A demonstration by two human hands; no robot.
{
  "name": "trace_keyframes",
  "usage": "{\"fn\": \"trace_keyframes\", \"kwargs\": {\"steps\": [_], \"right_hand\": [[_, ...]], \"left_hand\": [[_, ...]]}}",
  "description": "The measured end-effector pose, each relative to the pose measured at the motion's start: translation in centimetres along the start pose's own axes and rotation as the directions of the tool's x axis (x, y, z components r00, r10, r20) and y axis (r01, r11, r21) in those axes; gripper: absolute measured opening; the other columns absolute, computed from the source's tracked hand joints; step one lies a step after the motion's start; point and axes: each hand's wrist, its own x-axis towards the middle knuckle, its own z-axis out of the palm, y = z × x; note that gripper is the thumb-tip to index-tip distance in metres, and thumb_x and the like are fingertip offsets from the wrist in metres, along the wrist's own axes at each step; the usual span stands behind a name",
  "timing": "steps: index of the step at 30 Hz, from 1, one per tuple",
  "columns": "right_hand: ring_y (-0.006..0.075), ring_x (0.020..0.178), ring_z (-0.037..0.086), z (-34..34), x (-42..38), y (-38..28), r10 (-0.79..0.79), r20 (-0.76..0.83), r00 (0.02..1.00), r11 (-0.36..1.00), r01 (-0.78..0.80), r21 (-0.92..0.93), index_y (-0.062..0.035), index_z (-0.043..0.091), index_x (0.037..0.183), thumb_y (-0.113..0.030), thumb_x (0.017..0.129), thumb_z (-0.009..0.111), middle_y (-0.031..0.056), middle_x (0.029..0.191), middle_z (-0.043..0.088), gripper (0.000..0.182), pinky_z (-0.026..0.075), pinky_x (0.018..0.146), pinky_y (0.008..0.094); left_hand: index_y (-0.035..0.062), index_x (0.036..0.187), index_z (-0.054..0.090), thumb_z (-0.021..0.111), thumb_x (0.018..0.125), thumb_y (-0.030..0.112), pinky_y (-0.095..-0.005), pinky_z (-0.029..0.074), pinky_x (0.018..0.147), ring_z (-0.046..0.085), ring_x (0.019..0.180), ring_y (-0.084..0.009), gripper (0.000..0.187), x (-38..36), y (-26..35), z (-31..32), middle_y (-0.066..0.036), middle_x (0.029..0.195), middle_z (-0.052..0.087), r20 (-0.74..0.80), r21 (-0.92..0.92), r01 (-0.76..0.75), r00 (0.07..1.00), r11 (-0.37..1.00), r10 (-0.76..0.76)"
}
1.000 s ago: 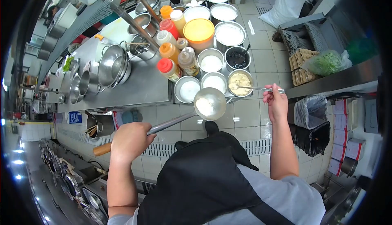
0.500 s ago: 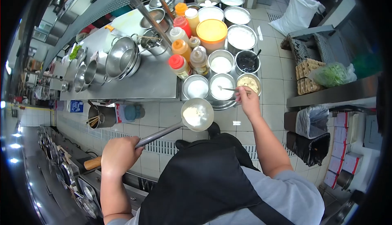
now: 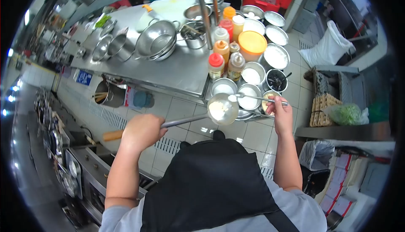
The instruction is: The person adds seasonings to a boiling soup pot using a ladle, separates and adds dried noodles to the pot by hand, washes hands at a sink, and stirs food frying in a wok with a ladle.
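My left hand (image 3: 144, 131) is closed around the metal shaft of a long ladle (image 3: 225, 117), whose wooden grip end sticks out behind the wrist. The ladle's bowl is held level in front of the seasoning pots, with a pale crumbly heap inside. My right hand (image 3: 280, 110) pinches the handle of a metal spoon (image 3: 248, 96). The spoon's tip reaches the ladle's far right rim; whether it touches cannot be made out. Below the spoon stands a steel pot of white powder (image 3: 249, 103). Partly behind my right hand is a pot of pale yellow chopped pieces (image 3: 266, 105).
Squeeze bottles (image 3: 216, 67) and an orange-lidded tub (image 3: 252, 43) crowd behind the pots, beside a pot of dark sauce (image 3: 274, 78). Steel colanders (image 3: 155, 40) sit on the counter (image 3: 177, 74) at left. Egg trays (image 3: 322, 109) and a white sack (image 3: 328, 48) are at right.
The spoon has moved left from above the white powder pot to the ladle's rim. The ladle has shifted right and slightly up in view, and the camera view has turned.
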Motion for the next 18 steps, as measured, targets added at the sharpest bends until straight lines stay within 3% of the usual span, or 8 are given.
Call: {"fn": "trace_keyframes", "kwargs": {"steps": [2, 7, 10, 11, 12, 13, 15, 18], "right_hand": [[0.0096, 0.063, 0.058, 1.5, 1.1, 0.5, -0.133, 0.023, 0.991, 0.964, 0.134, -0.23, 0.0037, 0.064, 0.102, -0.022, 0.101, 0.052, 0.0059, 0.08, 0.063, 0.028, 0.045, 0.058, 0.0234], [0.0137, 0.064, 0.062, 5.1, 3.7, 2.0, 0.163, 0.226, 0.96, 0.911, -0.059, -0.407, 0.0026, 0.054, 0.127, -0.017, 0.095, 0.055, 0.0125, 0.096, 0.068, 0.037, 0.05, 0.061, 0.0271], [0.0261, 0.067, 0.067, 8.9, 3.3, -4.0, 0.289, 0.183, 0.94, 0.356, 0.072, -0.932, 0.0015, 0.053, 0.13, -0.022, 0.09, 0.059, 0.0228, 0.093, 0.068, 0.047, 0.051, 0.065, 0.0372], [0.0369, 0.075, 0.067, 4.1, 7.3, 1.2, -0.078, 0.599, 0.797, 0.022, 0.602, -0.799, 0.0026, 0.053, 0.13, -0.024, 0.088, 0.062, 0.0278, 0.091, 0.067, 0.05, 0.051, 0.071, 0.0428], [0.0444, 0.083, 0.064, 4.3, 8.2, -0.1, -0.01, 0.649, 0.76, -0.029, 0.649, -0.76, 0.0038, 0.051, 0.131, -0.025, 0.086, 0.064, 0.0298, 0.093, 0.067, 0.055, 0.051, 0.077, 0.046], [0.0377, 0.075, 0.067, 7.9, 8.2, -2.6, 0.228, 0.461, 0.858, 0.114, 0.447, -0.887, 0.0041, 0.052, 0.13, -0.023, 0.088, 0.063, 0.0273, 0.088, 0.068, 0.051, 0.052, 0.071, 0.0429], [0.0165, 0.05, 0.057, 14.1, 6.9, -4.7, 0.267, 0.58, 0.769, 0.336, 0.49, -0.804, 0.0019, 0.053, 0.13, -0.018, 0.092, 0.063, 0.0112, 0.066, 0.06, 0.045, 0.044, 0.045, 0.0324], [0.0155, 0.053, 0.054, 23.4, 4.5, -4.1, 0.341, 0.803, 0.489, 0.426, 0.68, -0.596, -0.0007, 0.057, 0.126, -0.013, 0.09, 0.065, 0.0079, 0.066, 0.057, 0.039, 0.044, 0.048, 0.0299]], "left_hand": [[0.0069, 0.086, 0.067, 0.068, 0.082, 0.029, -0.0478, 0.05, 0.07, 0.064, 0.078, -0.0371, 0.022, -0.2, -0.7, 0.9, -0.015, 0.077, 0.066, -0.009, -0.044, 0.023, 1.0, 0.999, -0.023], [0.0074, 0.095, 0.069, 0.066, 0.084, 0.031, -0.0466, 0.05, 0.074, 0.064, 0.082, -0.0367, 0.026, -5.3, -4.8, 5.3, -0.016, 0.083, 0.067, -0.054, -0.362, 0.162, 0.98, 0.918, -0.194], [0.0075, 0.101, 0.069, 0.065, 0.084, 0.031, -0.0462, 0.05, 0.075, 0.064, 0.085, -0.0374, 0.029, -10.8, -6.0, 10.7, -0.016, 0.09, 0.069, -0.038, -0.522, 0.379, 0.885, 0.764, -0.465], [0.0072, 0.102, 0.069, 0.065, 0.084, 0.031, -0.0463, 0.05, 0.076, 0.064, 0.086, -0.0377, 0.03, -13.0, -5.5, 12.3, -0.016, 0.092, 0.069, -0.031, -0.592, 0.428, 0.835, 0.683, -0.549], [0.0069, 0.108, 0.068, 0.064, 0.085, 0.029, -0.0467, 0.05, 0.078, 0.064, 0.089, -0.0387, 0.032, -15.3, -3.9, 13.1, -0.019, 0.094, 0.069, 0.005, -0.624, 0.508, 0.763, 0.594, -0.647], [0.0069, 0.108, 0.068, 0.064, 0.085, 0.029, -0.0467, 0.05, 0.078, 0.064, 0.089, -0.0387, 0.032, -17.1, -2.8, 14.7, -0.019, 0.094, 0.069, 0.039, -0.649, 0.573, 0.681, 0.5, -0.731], [0.005, 0.113, 0.066, 0.062, 0.086, 0.027, -0.0464, 0.05, 0.081, 0.064, 0.092, -0.0399, 0.035, -20.4, 0.1, 17.6, -0.02, 0.097, 0.068, 0.076, -0.79, 0.562, 0.487, 0.246, -0.87], [0.0039, 0.118, 0.063, 0.063, 0.087, 0.023, -0.0448, 0.049, 0.086, 0.063, 0.099, -0.0396, 0.037, -23.7, 4.7, 20.9, -0.022, 0.105, 0.067, 0.201, -0.861, 0.5, 0.166, -0.094, -0.965]]}}
